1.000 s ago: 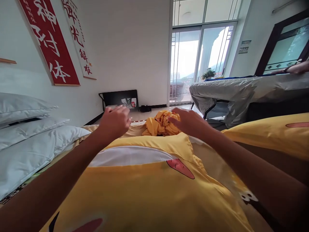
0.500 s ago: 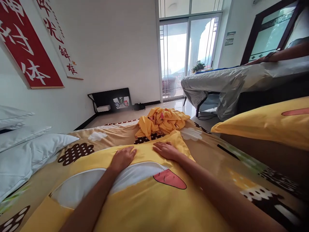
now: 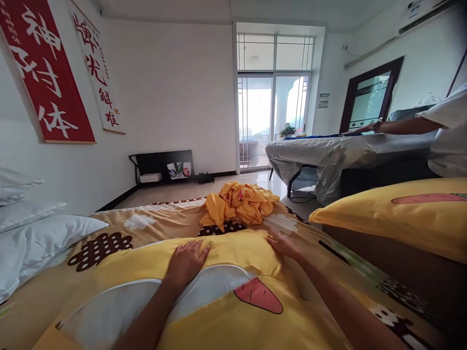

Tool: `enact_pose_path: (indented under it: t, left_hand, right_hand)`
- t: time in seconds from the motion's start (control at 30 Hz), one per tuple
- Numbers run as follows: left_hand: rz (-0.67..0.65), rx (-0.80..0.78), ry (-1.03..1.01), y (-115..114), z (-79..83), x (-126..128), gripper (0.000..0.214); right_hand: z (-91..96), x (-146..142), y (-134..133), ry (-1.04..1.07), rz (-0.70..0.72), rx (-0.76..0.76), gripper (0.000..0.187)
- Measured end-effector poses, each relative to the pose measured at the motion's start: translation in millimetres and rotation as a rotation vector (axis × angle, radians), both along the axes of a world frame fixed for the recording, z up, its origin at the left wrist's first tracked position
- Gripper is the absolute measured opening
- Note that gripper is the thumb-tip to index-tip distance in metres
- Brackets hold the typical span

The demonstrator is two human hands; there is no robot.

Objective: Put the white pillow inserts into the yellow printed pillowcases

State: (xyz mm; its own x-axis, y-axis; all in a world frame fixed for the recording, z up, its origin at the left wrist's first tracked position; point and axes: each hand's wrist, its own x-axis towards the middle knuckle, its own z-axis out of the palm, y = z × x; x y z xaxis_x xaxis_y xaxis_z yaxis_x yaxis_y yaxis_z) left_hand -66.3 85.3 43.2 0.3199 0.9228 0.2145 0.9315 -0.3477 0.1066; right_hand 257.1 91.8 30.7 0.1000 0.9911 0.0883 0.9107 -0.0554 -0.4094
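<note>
Left hand: flat, open, pressing yellow pillow, gripping nothing.
Right hand: open at pillow's far corner.
Method: smooth outward, toward bed edges.

My feed is bright and evenly lit by daylight from the glass door, which is blown out to near white. In front of the door the floor shows a pale sheen. Left of the door the white wall looks flat and soft, with only faint shadows. The wide lens bends straight lines: the red banner, far left of the door, leans and stretches. Focus is sharp throughout, with no motion blur.
</note>
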Motion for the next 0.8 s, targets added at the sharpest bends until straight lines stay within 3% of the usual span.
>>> enact_pose_path:
  t: [0.07,0.13,0.2,0.27,0.37,0.43,0.5,0.57,0.67,0.8]
  left_hand:
    - [0.004,0.008,-0.025,2.2,-2.3,-0.7,0.048]
    - [0.008,0.010,-0.057,5.2,-2.6,-2.1,0.046]
    - [0.023,0.029,-0.093,5.5,3.3,-4.1,0.043]
    - [-0.020,0.187,-0.201,-2.8,17.4,-5.5,0.037]
    - [-0.265,0.552,-0.427,-38.2,43.5,-1.9,0.029]
    - [-0.478,0.609,-0.399,-71.6,51.3,5.3,0.022]
    - [-0.637,0.553,-0.198,-100.8,45.4,13.5,0.018]
    - [-0.676,0.451,-0.005,-117.1,30.4,19.6,0.017]
    - [-0.556,0.212,0.062,-116.7,12.2,23.2,0.031]
    - [-0.511,-0.024,0.081,-106.8,16.8,26.9,0.072]
  right_hand:
    - [24.8,-19.7,-9.3,0.005,0.020,0.081,0.047]
    - [34.6,-54.6,-24.5,0.037,0.143,0.146,0.053]
    - [27.5,-94.4,-43.2,0.081,0.325,0.144,0.064]
    - [13.2,-124.5,-59.3,0.074,0.416,0.037,0.074]
    - [4.4,-133.5,-71.8,0.161,0.490,-0.123,0.080]
    - [9.5,-120.8,-74.8,0.233,0.544,-0.200,0.087]
    - [16.2,-106.9,-76.3,0.234,0.536,-0.172,0.085]
    - [20.4,-100.9,-76.5,0.140,0.461,-0.040,0.067]
    - [26.7,-109.1,-71.7,-0.100,0.300,0.085,0.046]
    - [46.0,-128.9,-61.0,-0.255,0.153,0.131,0.033]
